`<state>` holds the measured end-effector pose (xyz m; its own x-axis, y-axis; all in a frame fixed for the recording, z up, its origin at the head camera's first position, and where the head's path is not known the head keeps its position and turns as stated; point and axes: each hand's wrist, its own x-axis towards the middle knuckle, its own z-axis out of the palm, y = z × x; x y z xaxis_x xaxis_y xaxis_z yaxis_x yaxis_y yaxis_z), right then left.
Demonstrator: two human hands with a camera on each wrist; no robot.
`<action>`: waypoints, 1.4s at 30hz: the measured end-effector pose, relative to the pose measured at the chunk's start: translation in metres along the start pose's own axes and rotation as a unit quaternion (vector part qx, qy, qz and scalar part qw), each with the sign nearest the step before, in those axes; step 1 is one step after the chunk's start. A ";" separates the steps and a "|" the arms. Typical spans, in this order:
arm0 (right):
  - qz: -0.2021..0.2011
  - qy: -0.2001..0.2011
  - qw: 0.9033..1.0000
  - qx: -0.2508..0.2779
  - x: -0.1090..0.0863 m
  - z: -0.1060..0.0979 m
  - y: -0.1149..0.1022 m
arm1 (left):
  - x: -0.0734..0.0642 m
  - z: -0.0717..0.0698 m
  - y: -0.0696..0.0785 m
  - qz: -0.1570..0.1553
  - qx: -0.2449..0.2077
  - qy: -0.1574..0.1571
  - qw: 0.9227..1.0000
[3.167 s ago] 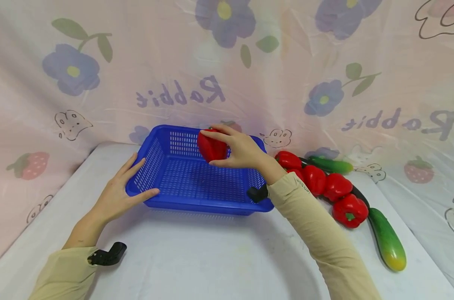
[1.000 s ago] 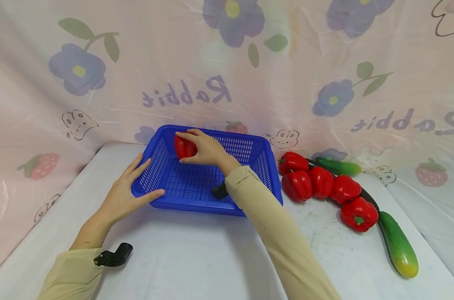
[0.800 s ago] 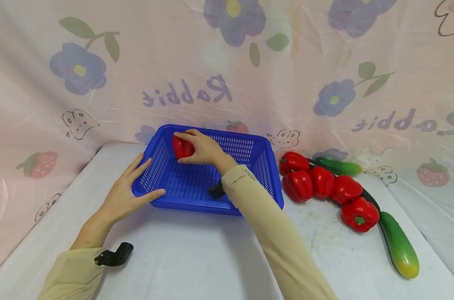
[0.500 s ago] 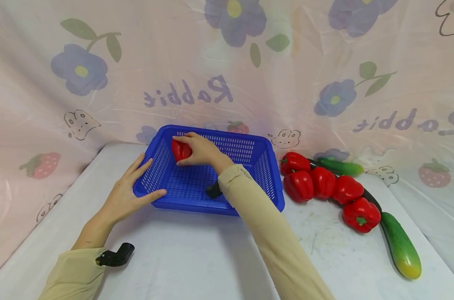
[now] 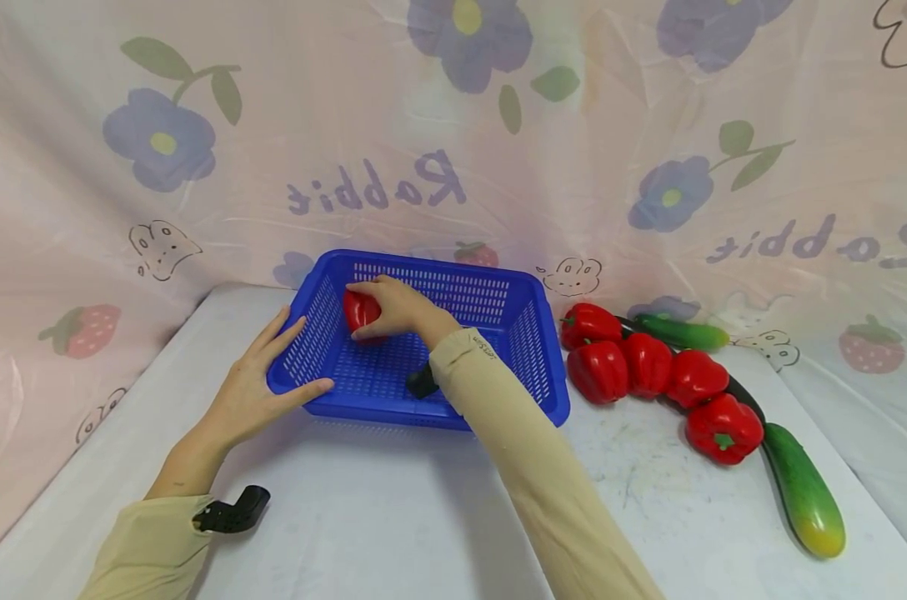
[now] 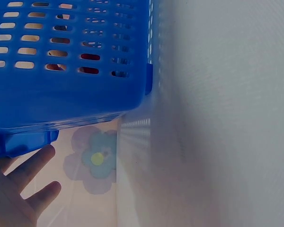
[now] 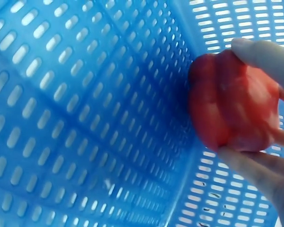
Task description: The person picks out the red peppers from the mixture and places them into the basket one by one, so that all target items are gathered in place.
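A red bell pepper (image 5: 361, 313) sits inside the blue plastic basket (image 5: 423, 420), towards its back left corner. My right hand (image 5: 395, 307) grips it, thumb on the near side and fingers across the top. In the right wrist view, that bell pepper (image 7: 234, 101) is held between thumb and fingers close to the slotted basket wall (image 7: 222, 189). My left hand (image 5: 247, 396) rests at the basket's left front corner with straight, spread fingers, the thumb over the front rim. The left wrist view shows some left-hand fingers (image 6: 31, 172) outside the basket wall (image 6: 71, 94).
Right of the basket, several red bell peppers (image 5: 598, 372) lie in a cluster on the white tabletop (image 5: 363, 517). A green cucumber-like vegetable (image 5: 804, 492) lies at the far right, another (image 5: 682, 332) behind the peppers. Something dark and long (image 5: 743, 398) shows partly behind them. A patterned curtain (image 5: 273, 125) hangs behind.
My right hand has carried the bell pepper leftward over the basket and then lowered it inside towards the back left corner. The left hand has stayed at the basket's corner.
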<state>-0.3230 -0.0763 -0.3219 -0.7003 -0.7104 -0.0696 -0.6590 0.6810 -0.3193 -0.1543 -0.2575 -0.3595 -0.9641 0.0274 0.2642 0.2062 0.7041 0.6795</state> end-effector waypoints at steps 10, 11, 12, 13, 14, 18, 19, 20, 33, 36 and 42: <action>-0.005 -0.028 1.000 0.006 -0.001 -0.002 0.001 | 0.000 0.000 -0.001 -0.001 -0.006 0.000 1.000; -0.008 -0.030 0.999 0.006 -0.001 -0.002 0.001 | 0.000 0.000 -0.001 -0.001 -0.007 0.001 1.000; -0.010 -0.033 0.999 0.006 -0.001 -0.002 0.001 | 0.000 0.001 -0.001 0.000 -0.008 0.002 1.000; -0.010 -0.035 0.999 0.006 -0.002 -0.002 0.001 | 0.000 0.001 -0.001 0.002 -0.009 0.003 1.000; -0.010 -0.036 0.999 0.008 -0.002 -0.003 0.002 | 0.000 0.001 -0.001 0.003 -0.009 0.003 1.000; -0.008 -0.034 0.999 0.005 -0.003 -0.002 0.003 | 0.000 0.001 -0.001 0.005 -0.011 0.005 1.000; -0.006 -0.033 0.999 0.003 -0.003 -0.001 0.003 | 0.000 0.002 -0.001 0.006 -0.011 0.005 1.000; -0.005 -0.031 1.000 0.002 -0.003 -0.001 0.003 | 0.000 0.002 -0.001 0.005 -0.010 0.005 1.000; 0.021 -0.011 1.000 0.008 -0.013 -0.007 0.003 | -0.001 0.002 0.001 0.006 -0.013 0.007 1.000; 0.020 -0.009 1.000 0.012 -0.017 -0.010 0.002 | -0.001 0.002 0.001 0.007 -0.014 0.007 1.000; 0.009 -0.003 1.000 0.009 -0.024 -0.019 -0.002 | -0.001 0.002 0.001 0.001 -0.009 0.006 1.000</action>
<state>-0.3108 -0.0571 -0.3013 -0.7098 -0.6998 -0.0808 -0.6420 0.6898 -0.3346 -0.1535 -0.2556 -0.3603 -0.9616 0.0195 0.2739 0.2109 0.6914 0.6910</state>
